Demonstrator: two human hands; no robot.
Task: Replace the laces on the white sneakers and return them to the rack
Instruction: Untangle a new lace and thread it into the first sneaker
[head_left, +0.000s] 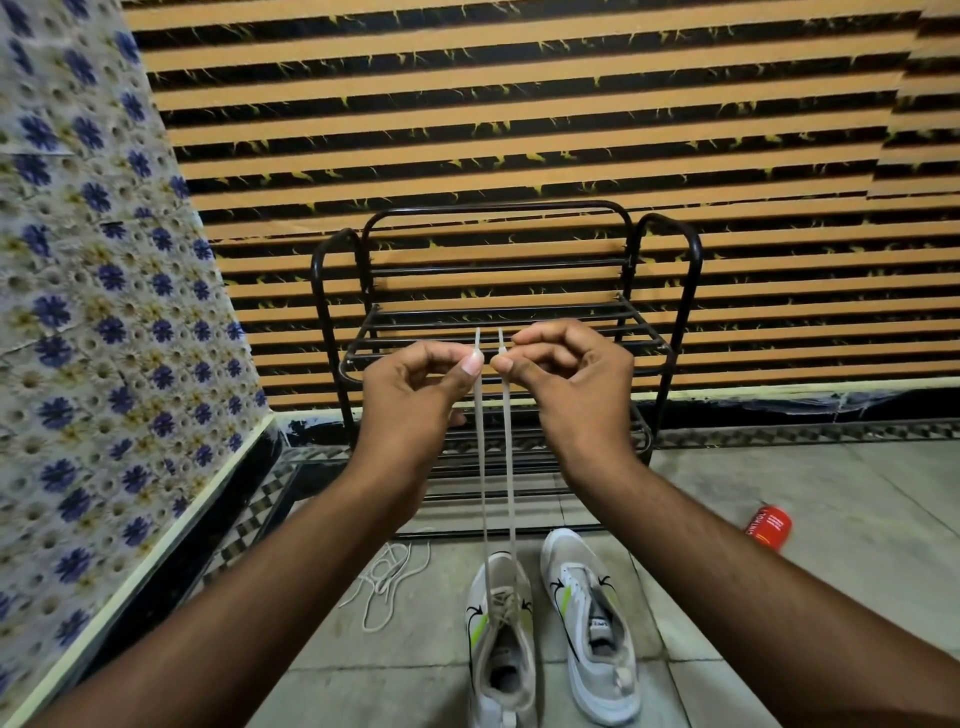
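The black metal rack (519, 207) stands hard against the orange-and-black striped wall (519, 104), its shelves bare bars. To the left a flower-patterned wall (78, 260) slants in close, with a dark skirting along its foot, so the corner there is tight. To the right the floor (831, 493) opens out wide. Only a red can (768, 526) lies there on its side, well apart from the shoes.

The floor is pale grey tile with a checked border strip along the wall.

Two white sneakers sit side by side in front of the rack, toes toward it. The right sneaker (587, 623) has no lace through it. A loose lace (387, 577) lies tangled on the tile just left of the left sneaker (501, 649).

Both hands are raised in front of the rack's upper shelf, close together but not touching. The left hand (415, 384) and the right hand (571, 374) each have their grip clamped on one end of the lace (482, 467), thumb against forefinger, the tips poking up above the fingers. The two strands run straight down, near parallel, into the left sneaker's eyelets.
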